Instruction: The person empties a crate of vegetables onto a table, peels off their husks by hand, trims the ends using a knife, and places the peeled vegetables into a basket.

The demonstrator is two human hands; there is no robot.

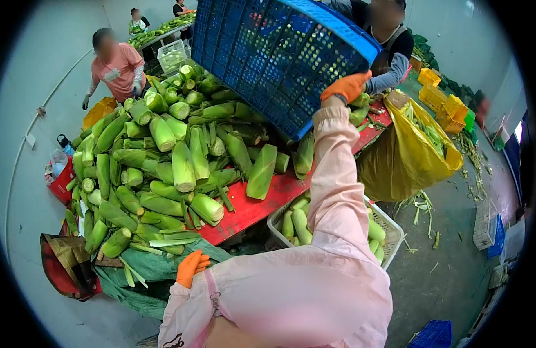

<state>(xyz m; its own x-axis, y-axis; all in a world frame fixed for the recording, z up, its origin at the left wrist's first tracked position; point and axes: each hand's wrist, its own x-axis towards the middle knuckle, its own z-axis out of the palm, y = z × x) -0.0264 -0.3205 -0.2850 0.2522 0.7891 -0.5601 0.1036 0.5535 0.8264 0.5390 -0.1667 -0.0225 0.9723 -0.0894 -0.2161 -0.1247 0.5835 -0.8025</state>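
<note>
Standing here, I can read no words or numbers; one small, dark, script-like mark [174, 341] sits on the near person's pale pink cloth smock [178, 310], too tiny to decipher.

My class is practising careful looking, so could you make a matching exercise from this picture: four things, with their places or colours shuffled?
1. Large blue crate
2. Right hand
3. White basket nearest the camera
4. Large open sack

A. Yellow, right of the red table
B. Partly hidden by the pink sleeve
C. Tilted above the corn pile
D. Gloved in orange

Pairs: 1-C; 2-D; 3-B; 4-A
</note>
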